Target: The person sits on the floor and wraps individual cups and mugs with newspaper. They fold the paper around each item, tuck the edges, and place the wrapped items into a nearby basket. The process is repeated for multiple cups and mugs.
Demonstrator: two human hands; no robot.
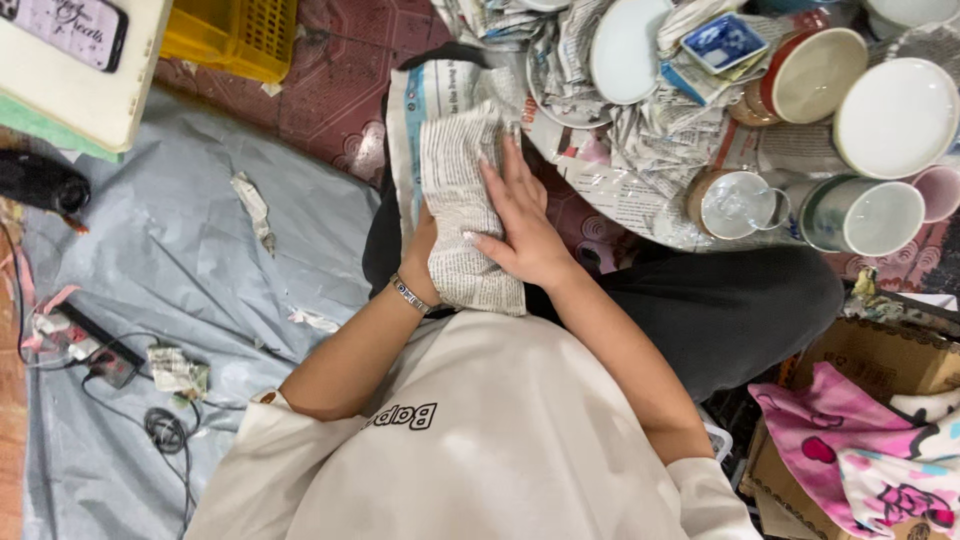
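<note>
A bundle wrapped in newspaper (462,205) rests on my lap over a spread newspaper sheet (408,105). My left hand (420,258), with a metal bracelet at the wrist, holds the bundle from its left side and is partly hidden behind the paper. On top of it lies my right hand (520,225), fingers spread, pressing the paper down. What is inside the wrapping is hidden.
Ahead on crumpled newspaper lie a white plate (625,45), a white bowl (895,115), a red-rimmed bowl (812,72), a blue square dish (722,42), a glass mug (735,205) and a green-rimmed cup (862,215). Yellow basket (235,35) far left; cardboard box (880,360) with pink cloth (850,450) right.
</note>
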